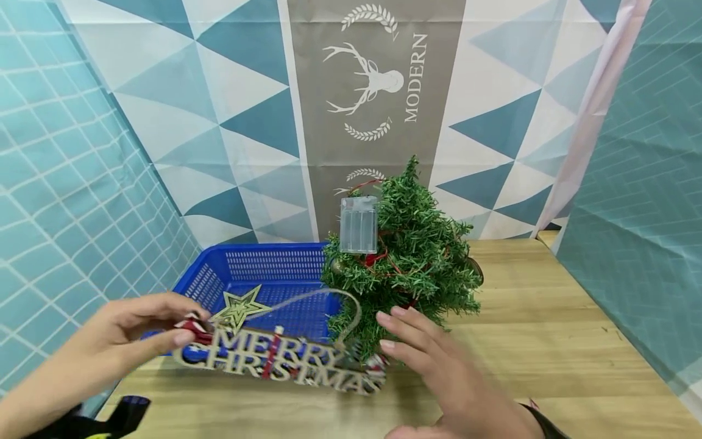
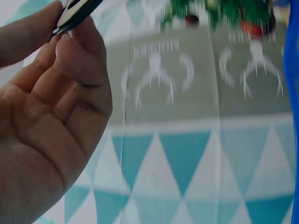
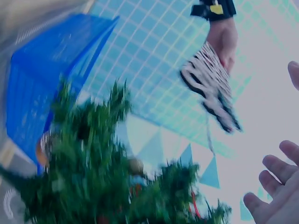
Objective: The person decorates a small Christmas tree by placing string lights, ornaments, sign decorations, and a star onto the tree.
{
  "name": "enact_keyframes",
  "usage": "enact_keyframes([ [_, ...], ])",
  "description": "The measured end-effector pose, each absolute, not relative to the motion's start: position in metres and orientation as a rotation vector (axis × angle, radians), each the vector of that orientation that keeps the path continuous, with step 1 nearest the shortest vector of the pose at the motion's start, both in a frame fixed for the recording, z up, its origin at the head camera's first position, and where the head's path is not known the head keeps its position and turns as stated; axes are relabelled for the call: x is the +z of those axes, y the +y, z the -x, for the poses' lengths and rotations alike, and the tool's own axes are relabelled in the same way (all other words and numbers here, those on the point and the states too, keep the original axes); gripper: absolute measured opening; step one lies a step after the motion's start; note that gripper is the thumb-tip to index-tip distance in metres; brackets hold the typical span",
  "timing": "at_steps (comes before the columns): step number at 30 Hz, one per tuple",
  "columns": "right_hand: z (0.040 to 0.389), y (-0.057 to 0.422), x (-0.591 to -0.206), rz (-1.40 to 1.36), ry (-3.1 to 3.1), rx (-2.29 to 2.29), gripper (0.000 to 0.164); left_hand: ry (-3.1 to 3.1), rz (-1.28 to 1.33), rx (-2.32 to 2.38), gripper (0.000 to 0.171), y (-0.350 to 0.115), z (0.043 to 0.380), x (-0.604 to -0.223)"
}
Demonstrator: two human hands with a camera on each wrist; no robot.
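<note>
My left hand pinches the left end of a "MERRY CHRISTMAS" sign between thumb and fingers. The sign hangs over the table in front of the basket, its right end tilted lower. A pale looped cord rises from its top. Only a dark-edged corner of the sign shows in the left wrist view. Just off the sign's right end, my right hand holds nothing, fingers extended. Behind it stands a small green Christmas tree with a clear battery box and red wire on it.
A blue perforated basket stands behind the sign, left of the tree. A gold star shows over the basket, just above the sign's left part. Wooden tabletop extends right of the tree. A patterned cloth hangs behind everything.
</note>
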State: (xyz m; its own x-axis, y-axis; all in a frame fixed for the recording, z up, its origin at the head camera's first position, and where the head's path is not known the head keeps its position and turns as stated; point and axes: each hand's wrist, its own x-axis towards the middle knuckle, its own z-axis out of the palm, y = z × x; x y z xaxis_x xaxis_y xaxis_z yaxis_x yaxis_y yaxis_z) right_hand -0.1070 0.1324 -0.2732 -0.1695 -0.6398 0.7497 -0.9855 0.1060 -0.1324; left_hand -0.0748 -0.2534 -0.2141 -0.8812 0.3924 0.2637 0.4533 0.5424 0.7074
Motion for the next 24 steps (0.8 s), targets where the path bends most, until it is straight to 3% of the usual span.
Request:
enact_keyframes([
  [5,0.107,0.135,-0.296,-1.617,-2.048,1.097,0.065,-2.576,0.957,-1.491,0.03,-0.218,0.074,-0.223],
  [9,0.104,0.147,-0.315,-1.588,-2.142,1.502,0.035,-2.483,0.972,-1.651,0.031,-0.206,0.074,-0.237],
  [12,0.103,0.159,-0.317,-1.527,-2.135,1.788,0.026,-2.388,1.047,-1.725,0.033,-0.196,0.077,-0.246],
  [19,0.109,0.178,-0.307,-1.289,-2.029,2.113,0.036,-2.106,1.309,-2.118,0.029,-0.161,0.097,-0.259],
  [24,0.109,0.186,-0.305,-1.115,-2.103,2.047,0.066,-1.977,1.345,-2.305,0.028,-0.146,0.105,-0.268],
])
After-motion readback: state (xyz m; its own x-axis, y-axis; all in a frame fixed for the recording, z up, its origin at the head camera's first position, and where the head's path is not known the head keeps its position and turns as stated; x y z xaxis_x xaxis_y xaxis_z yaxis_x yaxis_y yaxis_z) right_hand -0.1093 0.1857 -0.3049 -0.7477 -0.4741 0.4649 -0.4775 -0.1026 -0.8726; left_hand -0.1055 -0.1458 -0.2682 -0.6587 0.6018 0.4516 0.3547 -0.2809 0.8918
